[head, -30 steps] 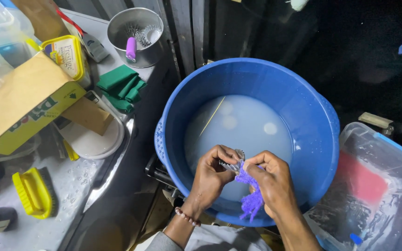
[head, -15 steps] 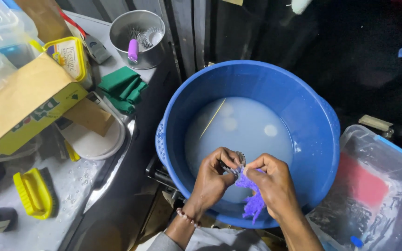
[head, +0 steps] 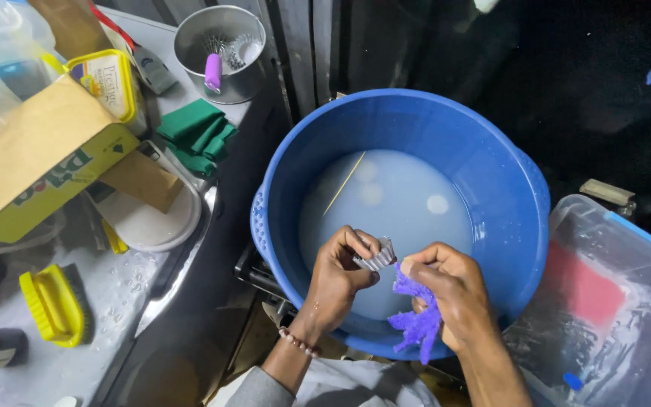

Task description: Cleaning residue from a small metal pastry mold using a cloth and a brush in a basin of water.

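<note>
A small fluted metal mould point(head: 377, 256), ribbed and silvery, sits pinched in the fingers of the left hand point(head: 338, 283) at lower centre of the frame. The right hand point(head: 450, 294) is closed on a ragged purple scrubbing cloth point(head: 414, 322), shaggy and wet, pressed against the mould's edge. Both are held over a round blue plastic basin point(head: 506, 203) of cloudy, pale water with a thin stick lying in it. A beaded bracelet point(head: 298, 343) circles the left wrist. At left, a wet grey tabletop point(head: 107, 301) carries a yellow scrubbing brush point(head: 53, 304), folded green cloths point(head: 196, 136), a steel cup point(head: 220, 53) with whisks and a yellow cardboard box point(head: 47, 177). A clear plastic tub point(head: 612, 301) stands at lower right; the surroundings are dark.
</note>
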